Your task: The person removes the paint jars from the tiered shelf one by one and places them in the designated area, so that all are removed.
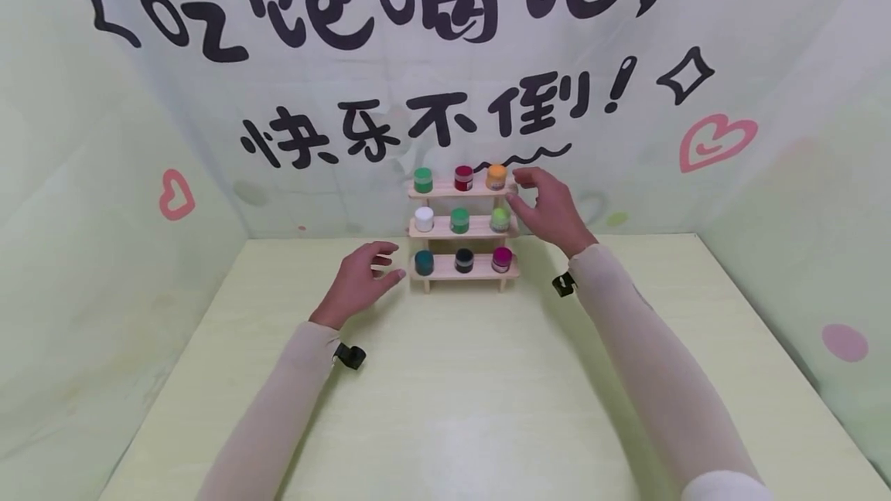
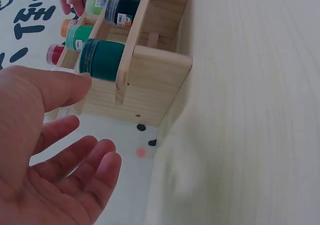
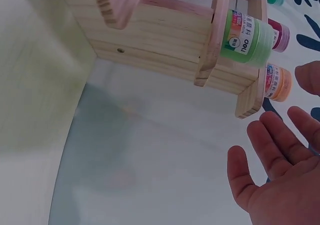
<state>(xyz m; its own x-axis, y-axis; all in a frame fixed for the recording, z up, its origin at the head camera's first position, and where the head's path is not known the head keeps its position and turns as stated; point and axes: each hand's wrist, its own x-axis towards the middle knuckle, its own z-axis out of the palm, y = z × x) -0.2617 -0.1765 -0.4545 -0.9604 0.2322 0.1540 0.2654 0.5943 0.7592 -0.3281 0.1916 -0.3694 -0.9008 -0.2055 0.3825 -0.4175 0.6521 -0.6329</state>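
A three-tier wooden rack (image 1: 445, 228) holds several small paint jars, three on each tier. My right hand (image 1: 553, 207) is beside the rack's top right end, its fingers spread near the orange paint jar (image 1: 496, 176) and holding nothing. In the right wrist view, the light green paint jar (image 3: 245, 37) is on the middle tier. Left of the bottom tier, my left hand (image 1: 362, 277) hovers with parted fingers and nothing in it. Its thumb overlaps the edge of the teal paint jar (image 2: 101, 60) in the left wrist view.
The rack stands at the back of a pale wooden table (image 1: 452, 393), against a white printed cloth (image 1: 390, 99) with black lettering. Pale cloth walls rise on both sides. Each wrist carries a small black strap mount (image 1: 350, 356).
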